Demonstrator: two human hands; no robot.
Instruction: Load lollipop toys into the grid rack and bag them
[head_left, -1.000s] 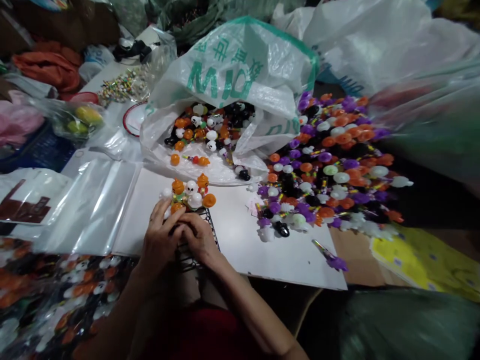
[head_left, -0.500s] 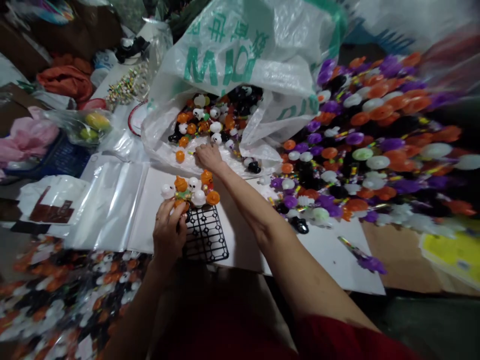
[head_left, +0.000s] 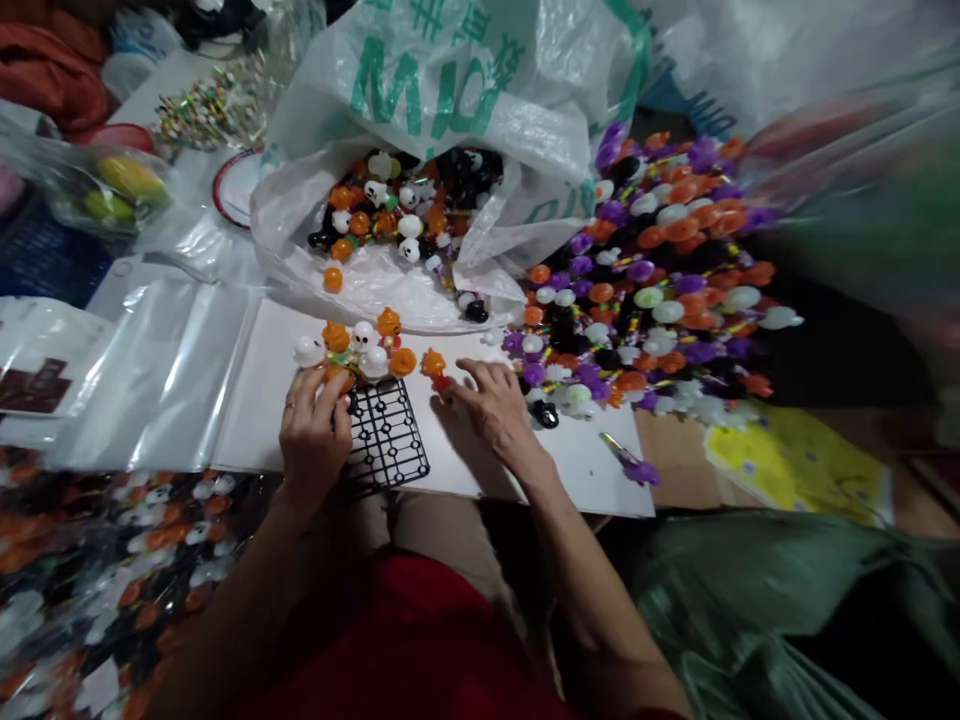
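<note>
A crowded worktable [head_left: 480,455] heaped with small Halloween toys, beside an open plastic sack [head_left: 465,110].

The left hand [head_left: 311,435] pinches the top of a black grid rack [head_left: 386,445], part-filled with pumpkin and skull toys [head_left: 360,345]; the right hand [head_left: 499,405], fingers spread flat, touches a loose orange pumpkin toy [head_left: 433,363] beside it. Judging by this, loading is midway; next, that toy needs pressing into a free slot.

So there's a black grid rack [head_left: 386,440] lying flat at the near edge of the white surface [head_left: 247,400], with a bunch of pumpkin and ghost toppers [head_left: 360,345] plugged in along its far edge. One loose orange pumpkin piece [head_left: 433,363] sits just beside its far right corner.
</note>
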